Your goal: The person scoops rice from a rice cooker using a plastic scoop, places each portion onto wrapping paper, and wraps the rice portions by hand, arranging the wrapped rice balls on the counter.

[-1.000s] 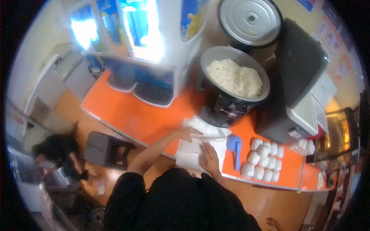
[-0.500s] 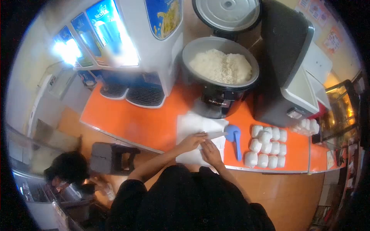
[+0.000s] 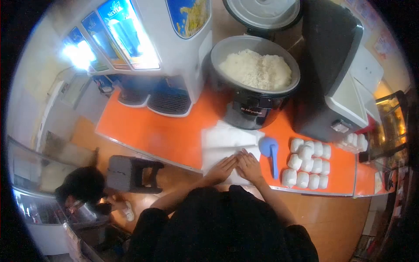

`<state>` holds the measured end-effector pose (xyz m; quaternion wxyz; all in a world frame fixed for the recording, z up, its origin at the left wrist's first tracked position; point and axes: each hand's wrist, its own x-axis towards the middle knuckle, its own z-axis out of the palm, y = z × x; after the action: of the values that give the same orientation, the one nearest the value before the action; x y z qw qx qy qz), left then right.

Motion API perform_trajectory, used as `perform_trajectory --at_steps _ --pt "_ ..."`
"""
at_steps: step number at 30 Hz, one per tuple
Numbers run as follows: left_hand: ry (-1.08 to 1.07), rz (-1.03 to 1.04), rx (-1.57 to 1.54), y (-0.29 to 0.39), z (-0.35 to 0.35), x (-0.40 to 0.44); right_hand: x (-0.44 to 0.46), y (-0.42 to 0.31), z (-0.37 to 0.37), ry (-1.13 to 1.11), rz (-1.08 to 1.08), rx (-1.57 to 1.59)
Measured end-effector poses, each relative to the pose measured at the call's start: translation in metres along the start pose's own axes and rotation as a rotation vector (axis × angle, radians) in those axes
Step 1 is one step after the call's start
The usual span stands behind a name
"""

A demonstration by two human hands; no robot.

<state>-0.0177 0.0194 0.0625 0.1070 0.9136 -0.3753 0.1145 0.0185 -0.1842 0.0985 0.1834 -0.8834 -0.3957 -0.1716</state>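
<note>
directly under the fingers (image 3: 245,158), white paper (image 3: 218,137)

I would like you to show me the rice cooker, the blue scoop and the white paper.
Rice cooker (image 3: 253,112), head view: brand label on its front.
Blue scoop (image 3: 266,146), head view: its round end.
White paper (image 3: 222,139), head view: its flat far part.

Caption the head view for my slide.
Left hand and right hand on white paper, near a blue scoop, white bundles and an open pot of rice.
</note>
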Motion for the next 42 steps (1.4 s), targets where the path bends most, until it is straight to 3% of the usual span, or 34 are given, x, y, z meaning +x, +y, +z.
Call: perform_trajectory --at_steps 1,4,5,9,13,17,19,21,22,25,26,28,29,32,35,39,42 --pt "0.059 -0.008 -0.023 -0.001 -0.005 0.001 -0.006 0.009 0.005 0.001 -0.016 0.028" --pt "0.280 -0.487 -0.502 0.011 0.001 0.001 -0.025 0.026 0.022 -0.054 -0.009 0.105" --pt "0.389 -0.525 -0.491 0.008 0.006 -0.003 -0.033 0.031 0.031 -0.067 -0.017 0.111" --pt "0.370 -0.562 -0.516 -0.014 0.041 -0.026 -0.023 0.028 0.020 -0.061 0.028 0.175" --pt "0.317 -0.476 -0.355 -0.034 0.040 -0.029 -0.014 0.029 0.028 -0.093 0.242 0.143" --pt "0.406 -0.467 -0.566 -0.046 0.041 -0.023 0.001 0.035 0.032 -0.223 0.476 0.208" --pt "0.261 -0.781 -0.731 -0.043 0.017 -0.007 0.015 0.035 0.026 -0.280 0.536 0.188" --pt "0.212 -0.886 -0.688 -0.043 -0.006 0.013 0.032 0.038 0.022 -0.318 0.502 0.088" --pt "0.240 -0.835 -0.568 -0.044 -0.012 0.021 0.039 0.040 0.024 -0.347 0.419 0.013" --pt "-0.001 -0.711 -0.235 -0.052 -0.016 0.043 0.064 0.046 0.028 -0.475 0.212 -0.136" --pt "-0.133 -0.669 -0.124 -0.054 -0.017 0.048 0.069 0.050 0.033 -0.525 0.221 -0.125" --pt "-0.120 -0.568 0.029 -0.056 -0.004 0.054 0.076 0.052 0.040 -0.634 0.237 -0.094" --pt "-0.119 -0.517 0.098 -0.052 0.006 0.049 0.074 0.051 0.037 -0.601 0.218 -0.115" --pt "-0.055 -0.618 0.035 -0.033 0.015 0.038 0.049 0.043 0.041 -0.443 0.326 -0.083" --pt "0.138 -0.759 -0.127 -0.014 0.016 0.026 0.015 0.032 0.050 -0.149 0.370 0.047" --pt "0.200 -0.776 -0.220 -0.003 0.039 0.002 -0.009 0.003 0.043 0.116 0.425 0.129" --pt "0.319 -0.683 -0.170 0.014 0.030 -0.007 -0.015 -0.013 0.035 0.069 0.503 0.234"
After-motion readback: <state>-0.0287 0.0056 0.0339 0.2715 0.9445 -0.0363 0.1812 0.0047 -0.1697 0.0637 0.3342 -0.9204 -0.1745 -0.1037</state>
